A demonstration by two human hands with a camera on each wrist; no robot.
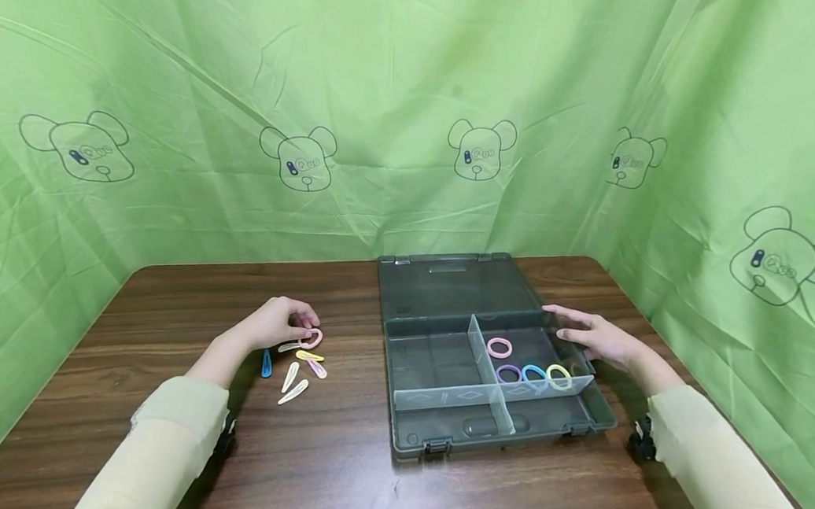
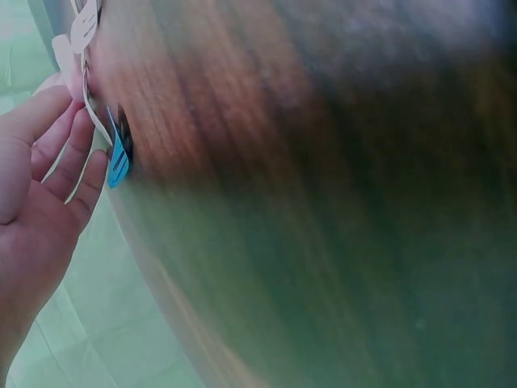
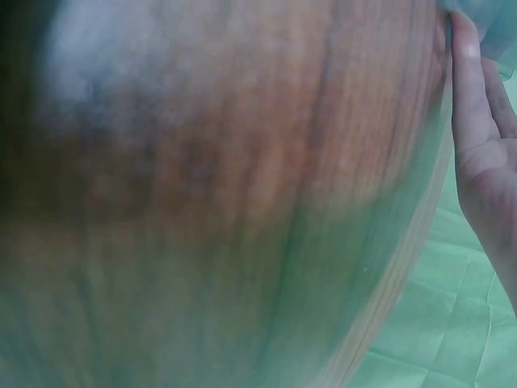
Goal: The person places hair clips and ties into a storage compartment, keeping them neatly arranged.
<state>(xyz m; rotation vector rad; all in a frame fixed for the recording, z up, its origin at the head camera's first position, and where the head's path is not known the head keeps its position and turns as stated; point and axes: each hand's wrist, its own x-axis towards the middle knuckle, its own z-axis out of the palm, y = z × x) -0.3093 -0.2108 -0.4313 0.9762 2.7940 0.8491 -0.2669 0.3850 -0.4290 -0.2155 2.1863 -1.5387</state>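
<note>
At the left of the table, my left hand (image 1: pixel 279 323) pinches a pink hair tie (image 1: pixel 316 339) between thumb and fingers. The tie overlaps a pale hair clip (image 1: pixel 289 347). Around it lie a blue clip (image 1: pixel 266 364), a yellow clip (image 1: pixel 310 356), a pink-purple clip (image 1: pixel 317 369) and two cream clips (image 1: pixel 292 391). In the left wrist view, the blue clip (image 2: pixel 119 162) shows close to the fingertips. My right hand (image 1: pixel 601 339) rests at the right wall of an open dark storage box (image 1: pixel 390 382), fingers extended. Its fingers (image 3: pixel 471 97) look fairly straight in the right wrist view.
The box's lid (image 1: pixel 452 287) lies folded back. Clear dividers (image 1: pixel 446 397) split the box. Its right rear compartment holds a pink hair tie (image 1: pixel 500 348), a purple one (image 1: pixel 508 374), a blue one (image 1: pixel 533 376) and a yellow one (image 1: pixel 559 376). Green cloth (image 1: pixel 381 75) hangs behind the table.
</note>
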